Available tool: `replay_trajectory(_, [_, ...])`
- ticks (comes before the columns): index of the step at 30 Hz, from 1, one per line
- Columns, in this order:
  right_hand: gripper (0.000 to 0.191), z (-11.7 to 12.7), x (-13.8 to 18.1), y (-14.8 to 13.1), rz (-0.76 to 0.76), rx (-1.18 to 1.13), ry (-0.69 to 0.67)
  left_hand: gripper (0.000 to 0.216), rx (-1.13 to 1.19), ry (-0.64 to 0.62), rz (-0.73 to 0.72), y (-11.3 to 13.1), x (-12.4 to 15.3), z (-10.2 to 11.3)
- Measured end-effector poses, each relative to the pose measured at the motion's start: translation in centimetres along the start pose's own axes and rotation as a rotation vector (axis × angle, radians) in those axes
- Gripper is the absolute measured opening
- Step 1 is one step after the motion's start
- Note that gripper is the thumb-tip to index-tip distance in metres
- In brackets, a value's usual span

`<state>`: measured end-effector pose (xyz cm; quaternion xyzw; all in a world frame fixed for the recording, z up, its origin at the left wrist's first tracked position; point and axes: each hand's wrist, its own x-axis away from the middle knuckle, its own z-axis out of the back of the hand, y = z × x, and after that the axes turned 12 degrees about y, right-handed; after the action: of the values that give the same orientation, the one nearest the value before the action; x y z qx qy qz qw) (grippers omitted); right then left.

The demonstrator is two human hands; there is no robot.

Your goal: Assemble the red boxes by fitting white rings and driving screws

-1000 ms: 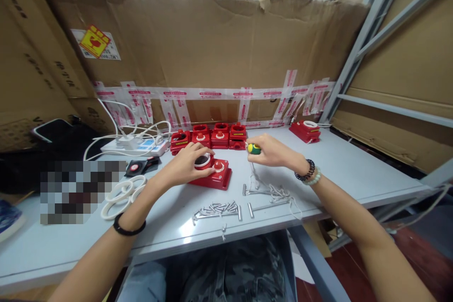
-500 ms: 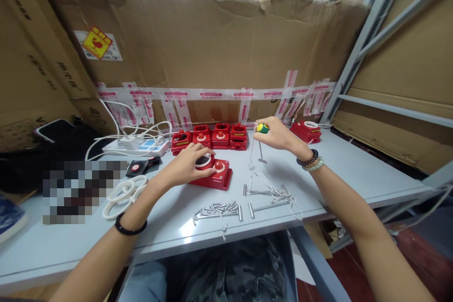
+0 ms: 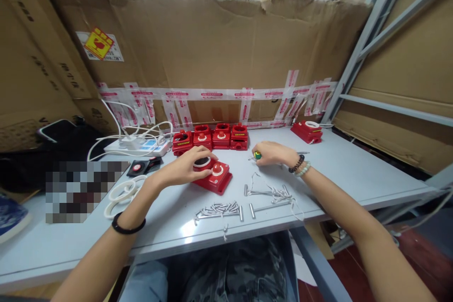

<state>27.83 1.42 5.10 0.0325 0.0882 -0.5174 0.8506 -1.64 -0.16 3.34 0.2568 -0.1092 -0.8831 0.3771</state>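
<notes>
My left hand grips a red box on the table, its thumb and fingers around a white ring set in the box top. Beside that ring, the box carries a red dome. My right hand is low over the table, curled around a screwdriver with a green and yellow handle; a thin shaft shows past the wrist. Between the hands and the table's front edge lie loose screws and T-shaped metal rods with white strings.
Several red boxes stand in a row at the back, and another red box sits back right. White rings, a power strip and a black piece lie on the left. Cardboard walls the rear.
My right hand has come down towards the table, and the T-ended rod that hung below it no longer shows plainly. The box under my left hand has turned slightly.
</notes>
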Motion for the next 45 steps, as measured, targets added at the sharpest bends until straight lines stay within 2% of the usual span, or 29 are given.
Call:
replay_trajectory(3, [0.004, -0.3, -0.1, 0.3, 0.011, -0.033, 0.023, 0.034, 0.029, -0.005, -0.038, -0.3, 0.1, 0.4])
replay_trajectory(5, [0.007, -0.4, -0.5, 0.2, 0.013, -0.060, 0.106, 0.040, -0.026, 0.048, -0.047, -0.7, 0.1, 0.7])
replay_trajectory(8, [0.015, -0.6, -1.3, 0.0, -0.046, -0.071, 0.308, 0.041, -0.187, 0.172, -0.008, -1.2, 0.1, 0.8])
replay_trajectory(11, [0.029, -0.4, -1.8, -0.1, -0.177, -0.038, 0.540, 0.039, -0.346, 0.273, 0.151, -1.1, 0.1, 0.3])
replay_trajectory(14, [0.032, 0.2, -1.7, 0.0, -0.278, -0.018, 0.834, 0.057, -0.516, 0.300, 0.301, -0.5, -0.1, -0.9])
replay_trajectory(16, [0.029, 0.4, -1.6, 0.1, -0.272, -0.091, 0.994, 0.065, -0.596, 0.314, 0.329, -0.1, -0.2, -1.6])
replay_trajectory(19, [0.027, 0.4, -1.5, 0.2, -0.238, -0.320, 1.105, 0.056, -0.581, 0.335, 0.310, -0.3, -0.3, -2.0])
replay_trajectory(24, [0.028, -0.5, -2.1, 0.4, -0.267, -0.537, 1.065, 0.041, -0.347, 0.269, 0.181, -1.5, -0.2, -1.3])
replay_trajectory(29, [0.027, -1.1, -2.4, 0.3, -0.242, -0.519, 1.019, 0.043, -0.145, 0.183, 0.071, -1.0, -0.1, -0.6])
replay_trajectory(33, [0.027, -1.4, -2.4, 0.2, -0.212, -0.517, 0.997, 0.041, -0.073, 0.147, 0.022, -0.2, -0.1, -0.5])
replay_trajectory(35, [0.027, -1.5, -2.4, 0.2, -0.207, -0.514, 1.003, 0.040, -0.095, 0.177, 0.030, 0.0, -0.2, -0.7])
replay_trajectory(38, [0.027, -1.3, -2.4, 0.2, -0.208, -0.509, 1.029, 0.056, -0.169, 0.222, 0.115, -0.1, -0.2, -1.2])
replay_trajectory(42, [0.026, -0.5, -2.0, 0.1, -0.202, -0.511, 1.081, 0.076, -0.183, 0.182, 0.238, -0.3, -0.1, -1.4])
replay_trajectory(45, [0.026, 0.2, -1.5, 0.1, -0.208, -0.547, 1.131, 0.070, -0.115, 0.160, 0.250, -0.2, 0.0, -0.8])
